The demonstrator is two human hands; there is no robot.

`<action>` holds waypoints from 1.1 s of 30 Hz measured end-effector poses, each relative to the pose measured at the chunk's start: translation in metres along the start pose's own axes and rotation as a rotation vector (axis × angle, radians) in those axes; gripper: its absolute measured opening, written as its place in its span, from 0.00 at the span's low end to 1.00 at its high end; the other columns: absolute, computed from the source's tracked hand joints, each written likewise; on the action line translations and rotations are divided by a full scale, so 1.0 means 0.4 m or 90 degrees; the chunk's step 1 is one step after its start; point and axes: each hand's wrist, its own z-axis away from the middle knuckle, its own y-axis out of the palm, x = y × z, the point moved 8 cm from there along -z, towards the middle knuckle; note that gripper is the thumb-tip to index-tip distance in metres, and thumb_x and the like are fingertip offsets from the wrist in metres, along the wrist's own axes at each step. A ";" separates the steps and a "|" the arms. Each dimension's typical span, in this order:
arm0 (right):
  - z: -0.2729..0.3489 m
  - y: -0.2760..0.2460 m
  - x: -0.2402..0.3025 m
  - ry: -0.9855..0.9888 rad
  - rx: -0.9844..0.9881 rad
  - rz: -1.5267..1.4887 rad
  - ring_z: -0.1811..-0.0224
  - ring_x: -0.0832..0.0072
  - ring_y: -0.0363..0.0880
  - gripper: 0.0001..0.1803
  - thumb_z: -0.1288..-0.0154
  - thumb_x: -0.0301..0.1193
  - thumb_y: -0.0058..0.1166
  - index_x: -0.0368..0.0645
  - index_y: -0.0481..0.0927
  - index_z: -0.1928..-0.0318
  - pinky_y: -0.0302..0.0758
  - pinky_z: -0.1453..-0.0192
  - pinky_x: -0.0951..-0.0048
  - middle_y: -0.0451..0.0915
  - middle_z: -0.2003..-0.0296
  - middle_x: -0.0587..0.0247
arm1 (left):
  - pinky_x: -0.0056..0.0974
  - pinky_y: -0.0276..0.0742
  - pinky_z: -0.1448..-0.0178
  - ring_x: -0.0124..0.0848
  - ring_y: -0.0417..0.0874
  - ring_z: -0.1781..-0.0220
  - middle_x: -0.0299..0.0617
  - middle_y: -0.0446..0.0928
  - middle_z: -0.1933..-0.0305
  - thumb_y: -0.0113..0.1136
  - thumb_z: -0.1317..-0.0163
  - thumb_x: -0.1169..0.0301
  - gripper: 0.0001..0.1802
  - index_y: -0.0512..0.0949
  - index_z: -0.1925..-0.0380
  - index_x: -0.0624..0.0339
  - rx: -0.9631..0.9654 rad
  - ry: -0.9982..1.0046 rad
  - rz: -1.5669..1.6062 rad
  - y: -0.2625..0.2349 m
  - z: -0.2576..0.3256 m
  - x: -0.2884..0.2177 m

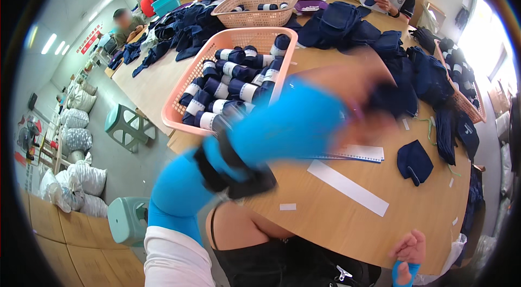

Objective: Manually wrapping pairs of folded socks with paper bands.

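Stool (128,124) in green stands on the floor at the left, apart from the table (434,200); it likely waits there as a spare seat. Salmon basket (188,76) sits at the table's left side, heaped with navy rolls (241,72) in white bands; its raised walls probably keep the rolls from straying while leaving them within easy reach. The left arm, in a blue sleeve (293,119), slants up and rightward past the basket's near corner, hiding part of it. 2 black straps (225,154) circle the sleeve near the elbow, seemingly to secure it.

The left hand (361,83) is out over the table, next to dark navy cloth (392,100), which lies just to its right, short of the larger navy heap. Blur hides the fingers, so I cannot tell whether they pinch the cloth or merely pass over it. Below, a ruled strip (361,153) and a plain white strip (348,187) lie flat, perhaps kept close for handiness.

Further right, the right hand (411,249) hangs by the near table edge, palm partly turned up, fingers loosely bent and slack, with nothing visible in them. Above it lies a folded navy piece (415,161), well apart. At the far right, 1 more basket (464,105) holds dark rolls, presumably set aside to leave working room.
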 end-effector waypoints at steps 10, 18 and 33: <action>0.023 0.071 -0.135 0.057 0.019 0.114 0.48 0.68 0.81 0.49 0.47 0.45 0.80 0.37 0.67 0.33 0.78 0.44 0.68 0.79 0.47 0.57 | 0.51 0.80 0.49 0.55 0.82 0.48 0.50 0.75 0.47 0.70 0.38 0.68 0.22 0.74 0.46 0.58 0.250 -0.040 0.308 0.387 0.192 -0.165; -0.017 0.166 -0.040 0.083 0.045 0.008 0.65 0.74 0.81 0.40 0.42 0.46 0.78 0.38 0.72 0.39 0.77 0.60 0.71 0.83 0.63 0.60 | 0.46 0.82 0.49 0.48 0.88 0.55 0.54 0.86 0.55 0.62 0.32 0.60 0.19 0.82 0.48 0.59 -0.127 -0.256 -0.454 -0.236 0.042 0.410; -0.002 0.144 -0.047 0.170 0.063 -0.116 0.70 0.73 0.81 0.38 0.50 0.38 0.81 0.38 0.74 0.42 0.77 0.64 0.71 0.85 0.66 0.56 | 0.54 0.75 0.29 0.48 0.81 0.32 0.47 0.81 0.34 0.47 0.29 0.46 0.30 0.84 0.41 0.52 0.181 -0.748 -0.641 -0.275 0.136 0.893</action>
